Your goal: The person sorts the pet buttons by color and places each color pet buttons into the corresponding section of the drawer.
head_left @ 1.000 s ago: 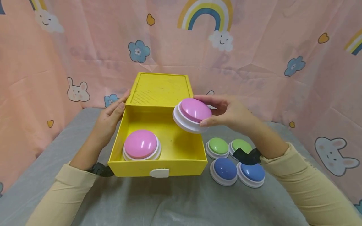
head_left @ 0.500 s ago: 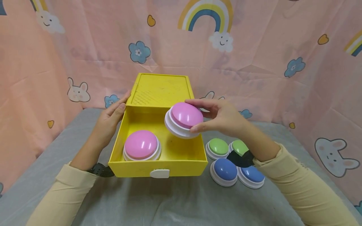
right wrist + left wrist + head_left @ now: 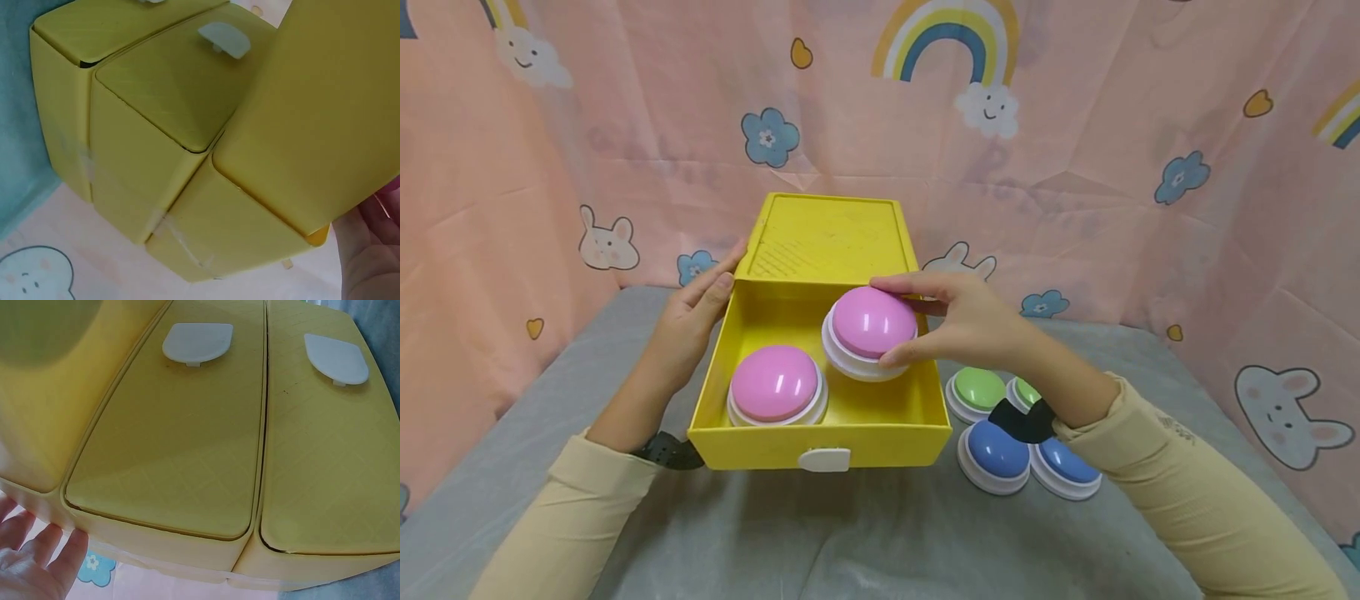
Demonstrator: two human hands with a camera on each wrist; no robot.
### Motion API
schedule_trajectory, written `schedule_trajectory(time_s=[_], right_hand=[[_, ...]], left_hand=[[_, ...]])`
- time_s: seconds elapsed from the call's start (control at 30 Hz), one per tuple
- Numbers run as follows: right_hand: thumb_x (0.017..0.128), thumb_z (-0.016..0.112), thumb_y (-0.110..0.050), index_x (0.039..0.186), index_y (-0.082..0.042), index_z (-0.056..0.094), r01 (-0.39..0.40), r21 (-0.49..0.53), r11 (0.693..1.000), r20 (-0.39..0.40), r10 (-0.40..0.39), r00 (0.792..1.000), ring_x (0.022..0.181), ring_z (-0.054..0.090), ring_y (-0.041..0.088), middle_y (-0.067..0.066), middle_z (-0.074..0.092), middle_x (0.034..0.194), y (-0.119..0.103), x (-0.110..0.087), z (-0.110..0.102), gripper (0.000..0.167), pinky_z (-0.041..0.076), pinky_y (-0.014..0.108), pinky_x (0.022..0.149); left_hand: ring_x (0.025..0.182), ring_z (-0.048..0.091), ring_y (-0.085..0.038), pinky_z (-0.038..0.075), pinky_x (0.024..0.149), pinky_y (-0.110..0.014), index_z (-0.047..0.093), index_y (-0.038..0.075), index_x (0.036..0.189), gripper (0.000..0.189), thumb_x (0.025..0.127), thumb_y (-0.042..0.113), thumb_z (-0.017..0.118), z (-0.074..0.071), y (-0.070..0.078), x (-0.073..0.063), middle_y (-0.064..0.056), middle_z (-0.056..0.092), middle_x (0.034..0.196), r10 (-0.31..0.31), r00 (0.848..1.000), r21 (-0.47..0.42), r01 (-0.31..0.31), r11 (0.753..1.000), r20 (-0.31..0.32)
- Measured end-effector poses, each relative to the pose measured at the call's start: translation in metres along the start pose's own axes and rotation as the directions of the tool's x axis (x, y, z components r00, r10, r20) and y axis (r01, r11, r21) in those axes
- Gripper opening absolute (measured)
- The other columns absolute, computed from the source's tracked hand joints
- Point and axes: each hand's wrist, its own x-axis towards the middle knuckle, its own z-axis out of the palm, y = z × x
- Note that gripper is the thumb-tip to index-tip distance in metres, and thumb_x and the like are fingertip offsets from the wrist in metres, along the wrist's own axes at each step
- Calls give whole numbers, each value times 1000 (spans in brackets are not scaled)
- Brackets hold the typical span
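Note:
My right hand [image 3: 970, 325] grips a pink dome push button [image 3: 874, 321] with a white base, thumb near and fingers on the far side. The button is slightly tilted, over the right half of a pulled-out yellow drawer [image 3: 737, 450]. A second pink button [image 3: 773, 383] sits in the drawer's front left. My left hand [image 3: 688, 321] rests its extended fingers against the left side of the yellow drawer cabinet [image 3: 831, 237]. In the left wrist view its fingertips touch the cabinet's edge. The right wrist view shows only part of my right hand [image 3: 365, 250], beside the drawer.
Right of the drawer, a green button [image 3: 980, 389] and a blue button [image 3: 997, 450] stand on the grey cloth [image 3: 865, 542]. Another green and another blue one are partly covered by my right wrist strap and sleeve. Two closed drawers [image 3: 169, 437] with white handles lie below the open one.
My right hand has carried the pink button left and downward, from the drawer's right edge to over its inside. The left hand, cabinet and other buttons stay put.

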Motion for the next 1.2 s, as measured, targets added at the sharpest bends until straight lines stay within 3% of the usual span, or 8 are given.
schedule_trajectory(time_s=[0.3,0.63,0.83,1.03,1.2], right_hand=[[71,91,-28,137,-14,62,92,-188,978,20,-90,996,120,60,20,2,67,130,-4,1,5,73,56,40,100],[70,90,-34,139,-14,61,96,-290,952,45,-87,995,117,61,23,3,67,132,-8,2,12,78,60,38,93],[71,90,-35,139,-14,61,91,-319,943,71,-72,995,120,60,24,4,66,133,-11,2,13,77,59,40,94],[71,90,-37,138,-15,61,97,-343,934,96,-68,993,119,61,23,3,67,132,-11,3,13,76,58,39,96],[72,89,-36,140,-15,59,65,-328,942,117,-28,993,121,58,25,5,64,134,-12,4,13,77,58,41,97]], left_hand=[[154,22,-18,25,123,-52,34,22,156,49,108,32,38,1,2,0,-2,24,166,4,1000,-33,-4,999,-3],[154,23,-19,27,122,-53,33,23,157,50,108,35,38,2,0,1,1,25,166,-2,1000,-8,2,1000,-3],[154,23,-19,25,123,-52,33,23,156,50,108,33,38,2,0,0,-1,25,166,9,1000,-44,-9,999,-1],[154,23,-20,27,123,-48,33,22,156,50,108,35,38,1,-1,0,3,25,166,9,1000,-14,-9,1000,3],[153,24,-21,32,121,-35,33,22,157,51,108,36,38,0,-2,0,3,27,165,20,1000,-5,-20,1000,5]])
